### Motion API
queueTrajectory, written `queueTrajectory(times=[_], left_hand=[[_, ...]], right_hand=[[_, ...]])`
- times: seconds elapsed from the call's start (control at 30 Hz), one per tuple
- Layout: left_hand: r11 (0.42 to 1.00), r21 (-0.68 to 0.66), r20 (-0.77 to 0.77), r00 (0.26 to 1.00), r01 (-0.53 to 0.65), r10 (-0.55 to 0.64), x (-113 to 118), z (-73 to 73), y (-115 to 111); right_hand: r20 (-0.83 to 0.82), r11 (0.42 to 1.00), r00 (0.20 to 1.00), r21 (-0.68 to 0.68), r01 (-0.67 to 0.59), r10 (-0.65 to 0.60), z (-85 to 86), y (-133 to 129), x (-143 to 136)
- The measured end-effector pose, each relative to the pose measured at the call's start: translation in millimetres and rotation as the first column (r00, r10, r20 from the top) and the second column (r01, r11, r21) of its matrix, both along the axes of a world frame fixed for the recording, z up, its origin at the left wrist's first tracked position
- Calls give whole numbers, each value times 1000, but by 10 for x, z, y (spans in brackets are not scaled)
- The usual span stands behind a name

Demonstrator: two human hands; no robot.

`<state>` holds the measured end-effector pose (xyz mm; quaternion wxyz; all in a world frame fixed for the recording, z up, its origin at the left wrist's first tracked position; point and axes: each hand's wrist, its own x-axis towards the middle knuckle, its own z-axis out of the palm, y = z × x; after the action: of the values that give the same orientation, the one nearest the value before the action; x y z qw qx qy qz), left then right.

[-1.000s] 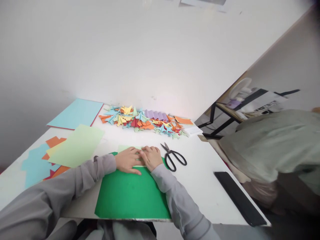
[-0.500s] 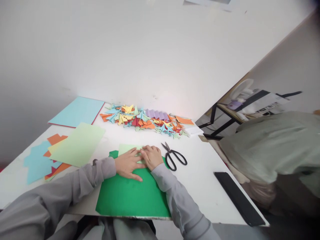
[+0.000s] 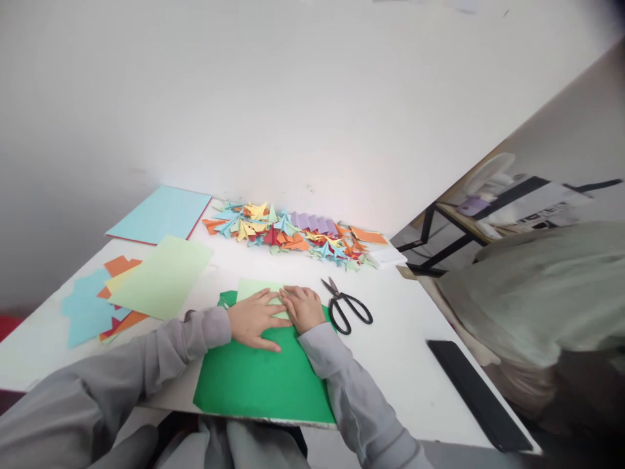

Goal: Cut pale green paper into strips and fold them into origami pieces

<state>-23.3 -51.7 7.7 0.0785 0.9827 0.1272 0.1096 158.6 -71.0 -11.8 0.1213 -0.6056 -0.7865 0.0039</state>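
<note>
A piece of light green paper lies on a green sheet at the table's front. My left hand rests flat across the paper, fingers spread. Beside it my right hand is closed, its bent fingers pressing on the paper's right part and its fingertips meeting those of the left. Both hands hide most of the light green paper. Just right of the right hand lie black-handled scissors, blades a little apart.
Folded paper pieces in several colours are heaped along the wall. At left are a light green sheet, cut paper pieces and a light blue sheet. A black flat object lies at right, near another person's sleeve.
The view has shifted slightly, so everything sits a little further right. Both hands stay on the light green paper in nearly the same pose.
</note>
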Motion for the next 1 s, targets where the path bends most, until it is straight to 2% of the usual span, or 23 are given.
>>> queueTrajectory(times=[0.13,0.3,0.4,0.53,0.7,0.83,1.0], left_hand=[[999,-25,11,1000,-27,27,-56,-23,-28],[988,-78,1,991,-134,135,-209,-54,-16],[983,-98,-31,987,-158,155,-274,-57,-1],[981,-53,-60,981,-188,185,-371,-55,46],[964,34,-13,964,-264,264,-526,-29,90],[960,96,-1,965,-262,264,-449,2,-33],[883,146,36,894,-446,446,-278,13,-306]], right_hand=[[15,1000,1000,9,9,-9,-27,6,4],[34,1000,999,25,-4,3,-29,12,5],[35,1000,999,25,-4,3,-21,17,-2],[31,1000,1000,17,0,-1,-3,17,-15],[43,1000,999,24,-3,2,28,12,-39],[63,999,998,39,11,-13,61,-2,-78],[101,998,994,46,46,-50,95,-37,-150]])
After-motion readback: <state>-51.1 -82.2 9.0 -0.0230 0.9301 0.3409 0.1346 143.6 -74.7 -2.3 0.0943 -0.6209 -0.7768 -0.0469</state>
